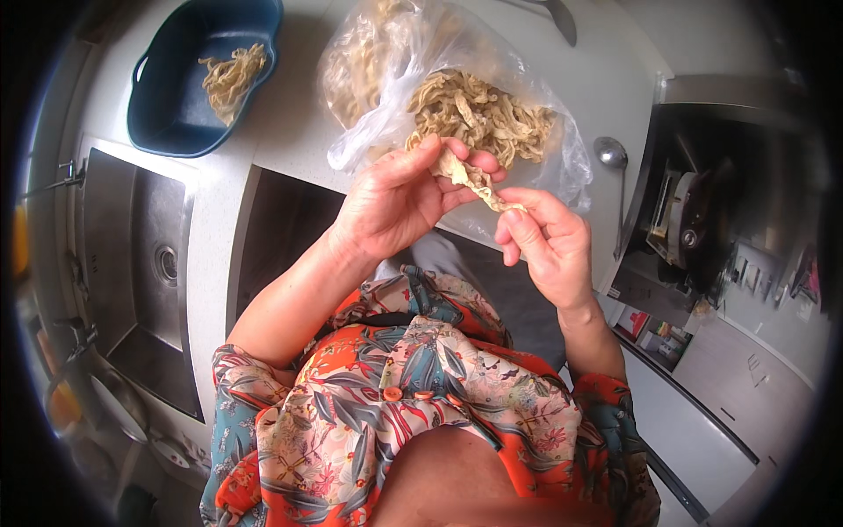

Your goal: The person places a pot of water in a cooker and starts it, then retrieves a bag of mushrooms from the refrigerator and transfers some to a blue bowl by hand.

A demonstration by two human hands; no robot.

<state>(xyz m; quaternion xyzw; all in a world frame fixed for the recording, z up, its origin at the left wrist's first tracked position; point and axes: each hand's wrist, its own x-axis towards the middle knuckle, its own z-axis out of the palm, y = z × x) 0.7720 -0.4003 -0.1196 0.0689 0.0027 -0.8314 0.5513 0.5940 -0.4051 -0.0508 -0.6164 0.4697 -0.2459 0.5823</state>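
Stretched between my hands is a wrinkled, pale yellow strip of dried vegetable (471, 176). My left hand (405, 194) grips its upper end between thumb and fingers, palm turned up. The thumb and forefinger of my right hand (543, 240) pinch the lower end. Just beyond my hands lies a clear plastic bag (566, 155), its mouth spread apart. Many tan dried strips (484, 115) fill the bag, some showing through the opening and others through the film. At the far left, a dark blue plastic basin (174, 85) holds a small heap of similar strips (236, 80).
A stainless steel sink (158, 217) is set into the white counter (290, 125) on the left. To the right, a metal ladle (614, 158) lies beside the dark cooktop (665, 217). Another utensil (560, 20) rests at the back. White drawers (691, 395) stand at lower right.
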